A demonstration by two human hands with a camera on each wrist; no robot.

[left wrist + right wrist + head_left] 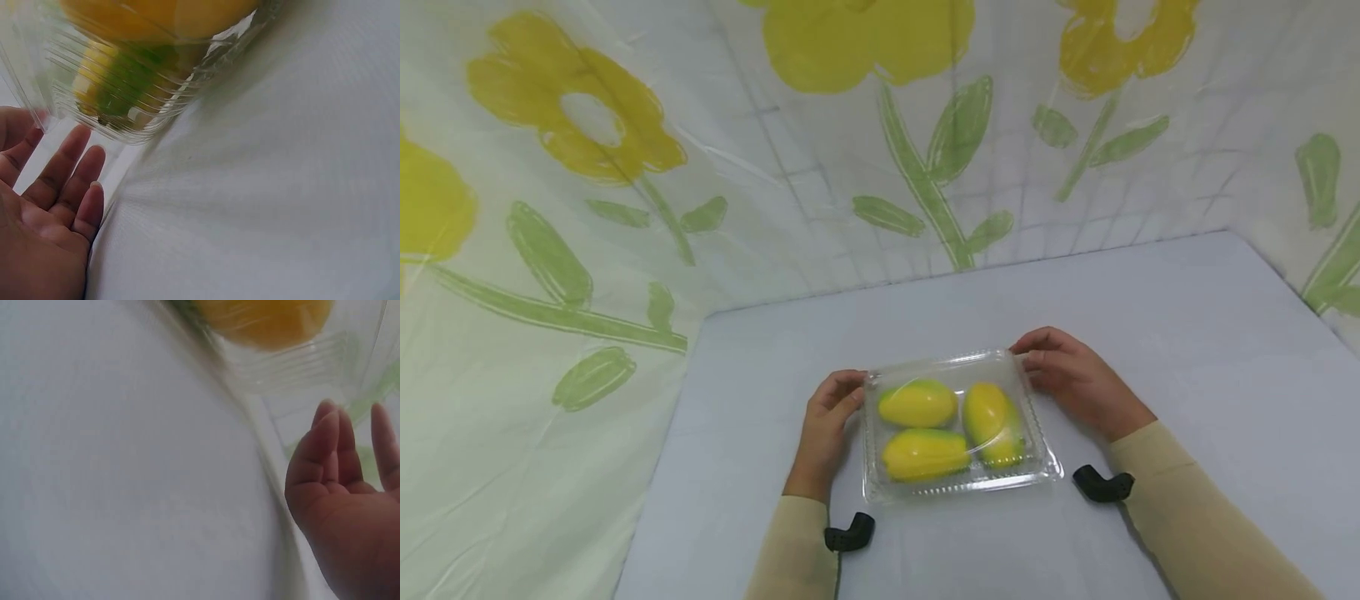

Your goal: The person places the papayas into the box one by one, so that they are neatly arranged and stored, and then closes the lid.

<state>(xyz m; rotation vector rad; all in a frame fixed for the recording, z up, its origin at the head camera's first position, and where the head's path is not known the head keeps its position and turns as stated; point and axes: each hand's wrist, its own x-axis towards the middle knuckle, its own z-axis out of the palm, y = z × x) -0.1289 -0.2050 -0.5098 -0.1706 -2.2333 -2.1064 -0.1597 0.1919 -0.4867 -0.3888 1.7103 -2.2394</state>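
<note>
A clear plastic clamshell box [955, 487] lies on the table with its lid down over three yellow-green fruits, perhaps mangoes or papayas. Two of these fruits [917, 404] lie lengthwise at the left, and one fruit [992, 425] stands crosswise at the right. At the box's upper left corner, my left hand [827, 429] pinches the rim between thumb and forefinger; its other fingers [87, 165] are loosely bent beside the box. My right hand [1078, 383] is at the upper right corner, its fingers [312, 450] relaxed and slightly bent close to the box wall.
The box stands on a white table [760, 400]. Behind it and at the left hangs a pale curtain [790, 242] printed with yellow flowers. A black curved piece [850, 533] is at the left sleeve, and a similar black piece [1102, 485] at the right sleeve.
</note>
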